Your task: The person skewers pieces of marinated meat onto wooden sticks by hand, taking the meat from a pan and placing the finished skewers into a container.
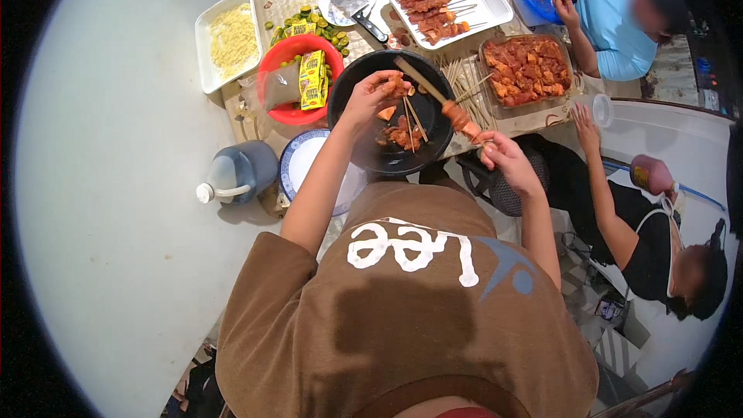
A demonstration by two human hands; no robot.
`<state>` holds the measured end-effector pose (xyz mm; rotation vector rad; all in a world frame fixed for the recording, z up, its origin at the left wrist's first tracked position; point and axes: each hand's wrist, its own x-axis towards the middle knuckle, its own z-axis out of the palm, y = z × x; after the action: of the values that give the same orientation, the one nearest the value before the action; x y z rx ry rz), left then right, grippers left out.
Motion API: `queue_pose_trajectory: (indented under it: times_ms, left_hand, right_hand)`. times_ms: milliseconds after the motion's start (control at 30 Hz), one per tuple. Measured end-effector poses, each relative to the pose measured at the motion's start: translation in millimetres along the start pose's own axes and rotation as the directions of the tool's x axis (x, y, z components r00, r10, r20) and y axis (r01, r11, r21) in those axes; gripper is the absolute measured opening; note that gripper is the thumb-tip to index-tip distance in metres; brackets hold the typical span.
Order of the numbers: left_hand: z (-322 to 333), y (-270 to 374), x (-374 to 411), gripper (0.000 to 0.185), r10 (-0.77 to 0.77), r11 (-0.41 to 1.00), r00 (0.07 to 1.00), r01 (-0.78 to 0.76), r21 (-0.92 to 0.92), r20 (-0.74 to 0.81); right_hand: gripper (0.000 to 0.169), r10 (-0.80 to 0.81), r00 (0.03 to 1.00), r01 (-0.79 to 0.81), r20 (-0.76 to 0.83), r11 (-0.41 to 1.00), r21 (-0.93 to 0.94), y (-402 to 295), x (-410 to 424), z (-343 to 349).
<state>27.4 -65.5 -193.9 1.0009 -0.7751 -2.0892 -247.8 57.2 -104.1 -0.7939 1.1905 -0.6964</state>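
Note:
My left hand (367,100) pinches a piece of marinated raw meat (397,87) above the black basin (390,169). My right hand (505,158) grips the end of a bamboo skewer (422,78) threaded with marinated meat (460,117). That skewer slants over the basin's right rim, its bare end pointing up and left, slightly blurred. Inside the basin lie more meat pieces (400,134), an orange chunk (386,112) and bare bamboo sticks (410,122). Right of the basin, loose bamboo skewers (473,90) are spread on the table.
A white tray (493,8) holds filled skewers; a plastic container (525,72) holds marinated meat. Left stand a red basin (334,61) with seasoning packets, a tray (203,58) of yellow crumbs and a large jug (246,171). A cleaver (348,0) rests on a plate. Two people (618,23) are at right.

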Motion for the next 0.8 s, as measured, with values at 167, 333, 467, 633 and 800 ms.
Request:
queue_pose_trajectory:
  times_ms: [167, 333, 467, 633, 800]
  left_hand:
    - [2, -10, 11, 0.012, -0.003, 0.936, 0.99, -0.048, -0.349, -0.144]
    - [0, -13, 11, 0.009, -0.015, 0.839, 0.985, -0.082, -0.537, -0.173]
    - [2, -11, 9, 0.015, 0.004, 0.841, 0.982, -0.107, -0.531, -0.191]
    - [6, -10, 9, 0.02, 0.028, 0.836, 0.983, -0.122, -0.536, -0.18]
    - [19, -3, 7, 0.019, 0.018, 0.819, 0.966, -0.163, -0.55, -0.259]
  right_hand:
    - [0.018, -0.013, 1.0, 0.014, 0.01, 0.998, -0.054, 16, -1, -2]
    - [0.016, -0.215, 0.936, 0.021, -0.28, 0.826, -0.564, 18, -1, -7]
    - [0.015, -0.384, 0.857, 0.006, -0.343, 0.673, -0.739, -10, -8, 5]
    - [0.015, -0.51, 0.817, 0.045, -0.27, 0.523, -0.851, -31, -13, 10]
    - [0.013, -0.543, 0.809, 0.082, -0.227, 0.486, -0.87, -44, -16, 11]
